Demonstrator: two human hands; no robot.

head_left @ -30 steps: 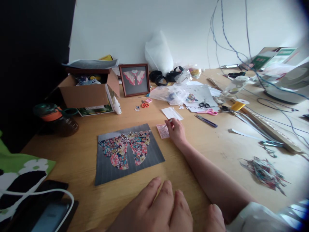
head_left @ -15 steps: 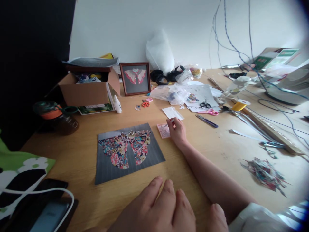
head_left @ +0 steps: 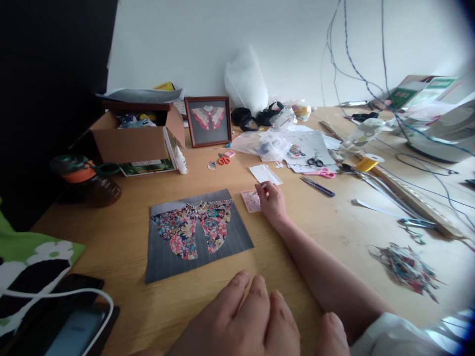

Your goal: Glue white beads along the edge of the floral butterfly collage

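My right hand point(head_left: 272, 201) pinches a slim white pen-like tool point(head_left: 264, 185) over the right side of a small pink tray point(head_left: 248, 200). The tray holds tiny pieces too small to make out. To its left lies a dark grey sheet point(head_left: 237, 237) bearing a floral fabric collar shape point(head_left: 181, 230), its neckline edged with beads and rhinestones. Large in the foreground, my left hand point(head_left: 245, 316) rests back upward near the table edge, fingers slightly bent and apart, thumb off to the right. Nothing shows in it; its palm side is hidden.
Behind stand a cardboard box point(head_left: 129, 141), a glue bottle point(head_left: 181, 160) and a framed collar picture point(head_left: 208, 121). At left are a drink bottle point(head_left: 87, 180) and a phone point(head_left: 76, 331). Rightward lie pink scissors point(head_left: 321, 172), a seam-cutter-like blue tool point(head_left: 317, 186) and fabric scraps point(head_left: 408, 269).
My right hand has shifted very slightly left over the pink tray, still pinching the white tool. My left hand and the collar sheet stay where they were.
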